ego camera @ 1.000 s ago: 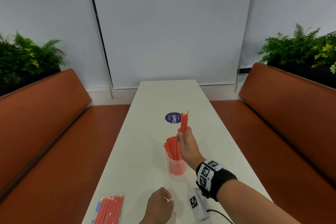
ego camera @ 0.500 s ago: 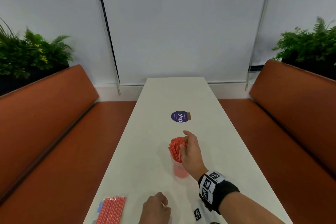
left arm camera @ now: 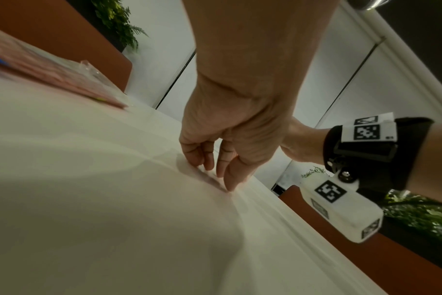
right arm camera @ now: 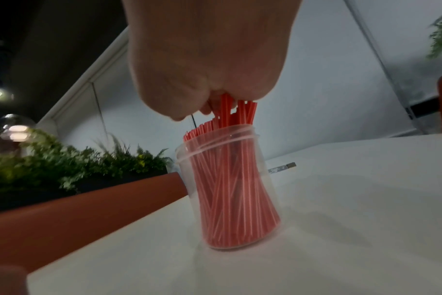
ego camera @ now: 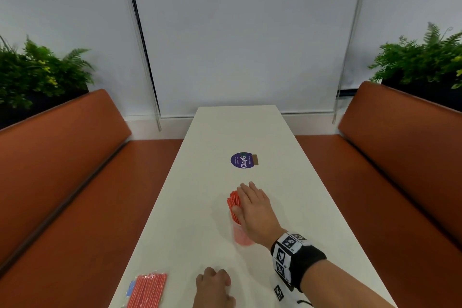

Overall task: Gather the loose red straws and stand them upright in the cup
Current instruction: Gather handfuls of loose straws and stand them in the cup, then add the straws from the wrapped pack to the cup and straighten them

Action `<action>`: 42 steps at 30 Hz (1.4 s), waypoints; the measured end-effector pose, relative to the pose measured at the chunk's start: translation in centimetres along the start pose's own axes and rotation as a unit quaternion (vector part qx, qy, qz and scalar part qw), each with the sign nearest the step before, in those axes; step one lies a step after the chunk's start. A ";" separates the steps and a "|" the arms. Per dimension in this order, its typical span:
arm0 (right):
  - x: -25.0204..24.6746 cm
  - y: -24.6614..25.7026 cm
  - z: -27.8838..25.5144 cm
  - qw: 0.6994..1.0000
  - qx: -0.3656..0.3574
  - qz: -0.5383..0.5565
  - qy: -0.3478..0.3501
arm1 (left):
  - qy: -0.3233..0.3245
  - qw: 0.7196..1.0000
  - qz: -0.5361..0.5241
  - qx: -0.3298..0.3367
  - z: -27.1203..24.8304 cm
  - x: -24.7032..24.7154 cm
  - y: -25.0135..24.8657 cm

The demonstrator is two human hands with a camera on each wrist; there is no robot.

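A clear plastic cup (ego camera: 241,237) stands mid-table, packed with upright red straws (ego camera: 233,204). My right hand (ego camera: 252,205) lies flat over the straw tops with its fingers straight. In the right wrist view the palm (right arm camera: 204,69) touches the tallest straws (right arm camera: 230,189), which stick up past the cup's rim (right arm camera: 215,147). My left hand (ego camera: 212,285) rests near the table's front edge and holds nothing. Its loosely curled fingertips (left arm camera: 230,179) touch the tabletop. A plastic packet of more red straws (ego camera: 147,289) lies at the front left.
The long white table (ego camera: 200,182) carries a round purple sticker (ego camera: 242,160) beyond the cup. Orange benches (ego camera: 62,170) (ego camera: 400,157) run along both sides, with green plants (ego camera: 37,75) behind them. The right wrist's white camera block (left arm camera: 341,207) hangs just right of my left hand.
My right hand lowered the bunch of straws it held into the cup, let go and flattened over their tops. The left hand stayed near the front edge.
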State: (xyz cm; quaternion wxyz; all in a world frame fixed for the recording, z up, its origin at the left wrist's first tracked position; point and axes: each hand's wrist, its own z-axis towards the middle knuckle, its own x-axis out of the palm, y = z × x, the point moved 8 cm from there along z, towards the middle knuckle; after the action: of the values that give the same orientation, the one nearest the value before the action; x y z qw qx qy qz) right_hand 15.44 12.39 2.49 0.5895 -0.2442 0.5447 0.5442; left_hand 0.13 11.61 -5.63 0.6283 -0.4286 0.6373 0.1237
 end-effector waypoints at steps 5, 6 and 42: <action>-0.1 0.4 -0.2 0.998 -0.021 -0.042 0.048 | 0.008 0.997 -0.072 -0.008 -1.5 -1.2 0.2; -0.8 0.5 -0.2 0.998 -0.031 -0.052 0.027 | 0.003 0.996 -0.086 -0.011 -1.5 -1.4 0.4; 0.1 9.4 -1.2 0.982 -0.023 -0.178 -0.053 | -0.056 0.951 -0.030 -0.302 -6.6 -4.7 17.0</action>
State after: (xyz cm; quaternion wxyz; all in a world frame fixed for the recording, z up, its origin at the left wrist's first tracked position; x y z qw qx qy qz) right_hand 6.45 14.08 4.91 0.6991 -0.3214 0.4481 0.4552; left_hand -17.13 19.06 -6.64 0.5080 -0.6095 0.5207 0.3151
